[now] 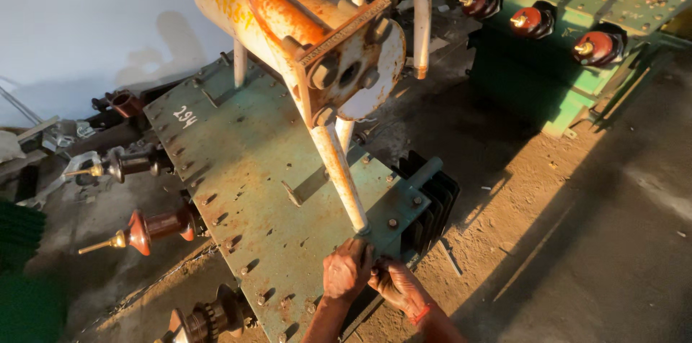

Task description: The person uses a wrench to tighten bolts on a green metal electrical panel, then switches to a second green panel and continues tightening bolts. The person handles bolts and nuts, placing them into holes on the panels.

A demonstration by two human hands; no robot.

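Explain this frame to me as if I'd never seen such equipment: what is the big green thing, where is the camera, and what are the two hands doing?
The single picture comes from a camera worn on the person's head, looking down at their own hands. The big object is a worn green metal cover plate studded with bolts, the top of an old electrical transformer. A rusty cream cylindrical tank stands above it on thin pipes. Brown ribbed insulators with brass tips stick out along its left edge, and dark cooling fins show at its right side. A second green unit with red-brown insulators stands behind on the dirt floor.

The left hand and right hand are both pressed together at the plate's near corner, below the foot of a pipe. What they grip, if anything, is hidden by the fingers.
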